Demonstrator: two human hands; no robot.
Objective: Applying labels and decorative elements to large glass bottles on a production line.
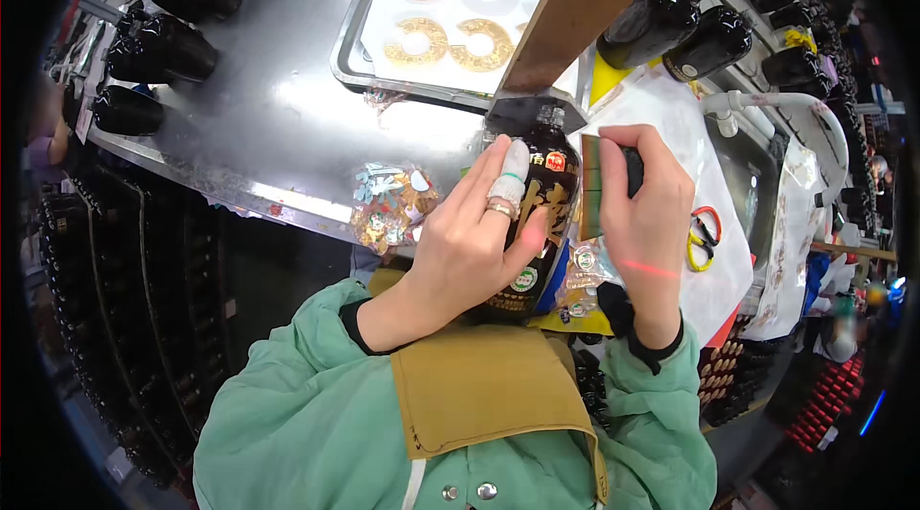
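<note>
The black bottle (561,186) is in front of the worker, at the near side of the metal table (278,79). Its long axis runs away from the apron (494,385), neck at the far end; whether it lies flat or leans cannot be told from here. The left hand (467,234) overlaps the bottle's left side, fingers extended together toward the neck, thumb spread across the printed front; it rests on the surface rather than wrapping it. The right hand (649,208) is on the opposite side, nearly closed, pinching a green and black hand tool (591,186). The tool's green face stands just beside the bottle's right flank; contact cannot be confirmed.
</note>
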